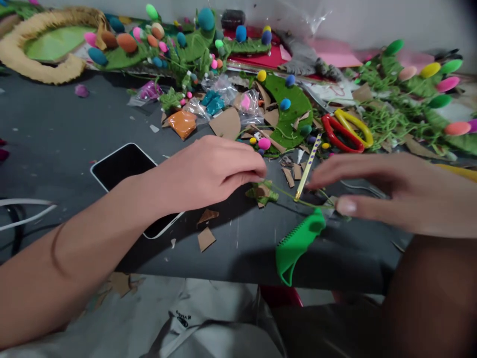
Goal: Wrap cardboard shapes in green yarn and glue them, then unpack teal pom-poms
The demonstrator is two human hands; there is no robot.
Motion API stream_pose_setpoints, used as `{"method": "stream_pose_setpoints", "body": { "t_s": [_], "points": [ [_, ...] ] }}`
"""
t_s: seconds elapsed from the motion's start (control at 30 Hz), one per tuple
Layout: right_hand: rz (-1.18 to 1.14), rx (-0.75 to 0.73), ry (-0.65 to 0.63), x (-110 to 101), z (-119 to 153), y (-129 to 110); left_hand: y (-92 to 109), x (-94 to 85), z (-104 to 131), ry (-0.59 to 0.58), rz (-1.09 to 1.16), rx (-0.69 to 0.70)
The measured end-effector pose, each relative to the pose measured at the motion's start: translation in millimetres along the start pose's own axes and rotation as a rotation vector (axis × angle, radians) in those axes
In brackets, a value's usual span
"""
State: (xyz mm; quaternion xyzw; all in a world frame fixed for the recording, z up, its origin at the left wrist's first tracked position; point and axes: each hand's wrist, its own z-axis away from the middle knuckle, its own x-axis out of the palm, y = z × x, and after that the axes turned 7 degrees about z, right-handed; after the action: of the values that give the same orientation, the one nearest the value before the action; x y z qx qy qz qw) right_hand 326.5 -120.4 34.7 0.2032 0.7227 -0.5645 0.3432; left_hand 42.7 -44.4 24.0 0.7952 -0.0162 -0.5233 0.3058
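My left hand (pixel 227 166) is closed, its thumb and fingertips pinched on a small green yarn-wrapped cardboard piece (pixel 263 193). A thin green strand (pixel 288 194) runs from that piece to the right, toward my right hand (pixel 387 191). The right hand has its thumb and fingers apart, with the strand's far end passing near the thumb tip. Between the hands lies a patterned yellow pencil (pixel 308 168). Just below the strand is a green comb-like tool (pixel 298 246) with a toothed edge, near the table's front edge.
A phone (pixel 124 161) lies partly under my left forearm. Red-handled scissors (pixel 341 134) and yellow handles (pixel 354 128) are behind the right hand. Cardboard scraps (pixel 206 239), small bags (pixel 182 124) and green leafy decorations (pixel 290 107) cover the back. White cables (pixel 26 203) lie at left.
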Motion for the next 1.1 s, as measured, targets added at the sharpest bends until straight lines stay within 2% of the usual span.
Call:
{"method": "stream_pose_setpoints", "body": {
  "t_s": [0.03,0.13,0.2,0.3,0.43,0.63,0.8,0.97,1.1],
  "points": [
    [0.037,-0.051,-0.103,4.3,-6.4,-1.5,0.0,1.1,-0.5,-0.010,0.000,-0.005],
    [-0.188,-0.112,-0.050,25.5,-22.9,-10.2,-0.7,4.1,-0.7,0.014,0.005,-0.001],
    [-0.284,-0.059,-0.049,41.6,-27.9,-17.4,-1.7,6.2,-0.5,0.051,0.018,-0.006],
    [-0.293,0.071,-0.081,54.9,-28.5,-25.3,-3.1,8.1,-1.2,0.083,0.045,-0.021],
    [-0.225,0.131,-0.154,48.9,-26.8,-23.8,-3.5,5.7,-3.0,0.015,0.072,-0.072],
    [-0.145,0.133,-0.134,39.8,-24.5,-12.0,-6.7,0.0,2.2,-0.235,-0.029,-0.153],
    [-0.113,0.137,-0.140,43.3,-23.9,-9.6,-11.4,5.9,3.6,-0.302,-0.096,-0.174],
    [-0.123,0.136,-0.124,44.0,-23.0,-13.1,-11.8,9.6,0.1,-0.243,-0.055,-0.188],
    [-0.038,0.074,0.057,45.4,-18.9,-21.9,-3.9,8.5,-1.7,-0.076,-0.035,-0.238]
  ]
}}
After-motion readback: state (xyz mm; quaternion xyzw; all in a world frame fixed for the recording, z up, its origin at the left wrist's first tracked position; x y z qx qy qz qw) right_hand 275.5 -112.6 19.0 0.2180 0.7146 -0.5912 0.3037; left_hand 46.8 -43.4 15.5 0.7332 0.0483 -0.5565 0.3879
